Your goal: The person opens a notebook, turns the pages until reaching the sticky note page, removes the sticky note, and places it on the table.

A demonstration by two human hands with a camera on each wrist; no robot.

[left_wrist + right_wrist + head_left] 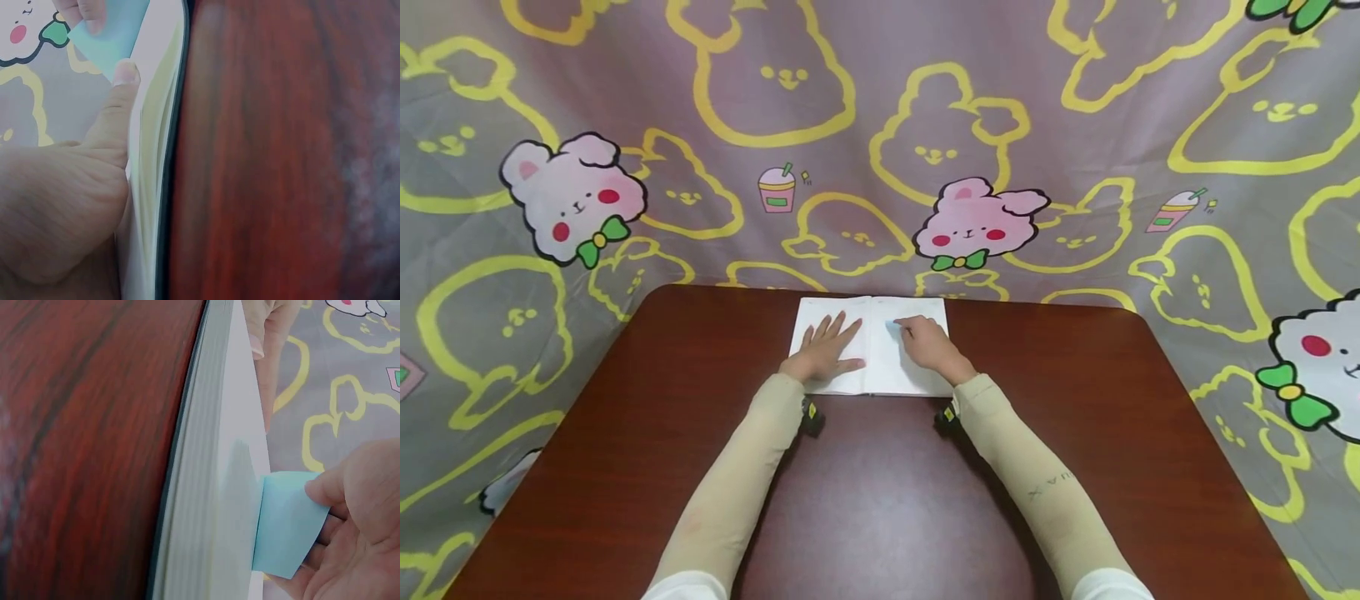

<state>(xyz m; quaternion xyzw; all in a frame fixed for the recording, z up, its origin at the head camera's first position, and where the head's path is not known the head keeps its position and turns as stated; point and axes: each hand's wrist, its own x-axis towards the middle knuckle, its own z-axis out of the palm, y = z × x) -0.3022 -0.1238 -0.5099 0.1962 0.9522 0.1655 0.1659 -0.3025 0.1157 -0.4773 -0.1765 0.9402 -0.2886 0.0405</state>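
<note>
An open notebook [895,371] with white pages lies near the far edge of the table. My left hand [823,350] rests on its left page with fingers spread, the thumb reaching toward the middle fold. Over the right page, my right hand [931,343] pinches a light blue sticky note [287,525] between thumb and fingers. One edge of the note meets the page, and the rest stands up from it, slightly bent, in the right wrist view. In the left wrist view, my left thumb [115,109] presses the paper, with the note beyond it.
The notebook lies on a dark reddish-brown table [1060,400] with rounded far corners. Behind and beside the table hangs a grey cloth [850,150] printed with yellow outlines and cartoon rabbits. A small black wrist camera [812,417] sits under the left wrist.
</note>
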